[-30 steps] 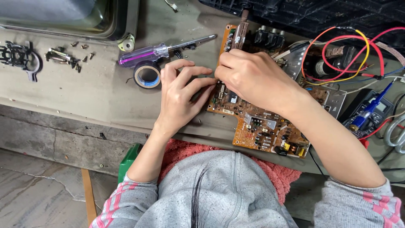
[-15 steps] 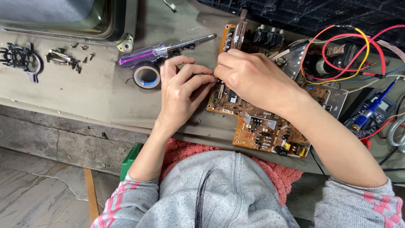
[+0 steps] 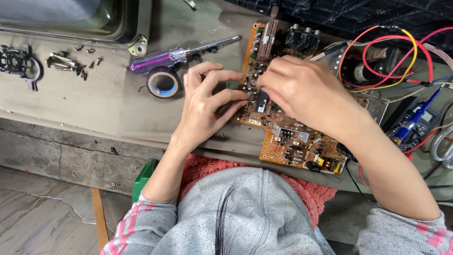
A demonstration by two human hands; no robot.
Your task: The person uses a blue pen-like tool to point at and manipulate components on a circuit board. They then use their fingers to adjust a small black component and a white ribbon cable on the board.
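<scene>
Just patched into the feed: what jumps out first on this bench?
The orange circuit board at centre-right, with the left hand and right hand meeting over its upper part. Right of it loops a tangle of red and yellow wires. Left of the hands lie a purple-handled screwdriver and a roll of black tape.

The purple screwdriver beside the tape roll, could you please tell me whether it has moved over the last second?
No. The purple screwdriver lies as before, just above the tape roll, its tip toward the circuit board.
</scene>
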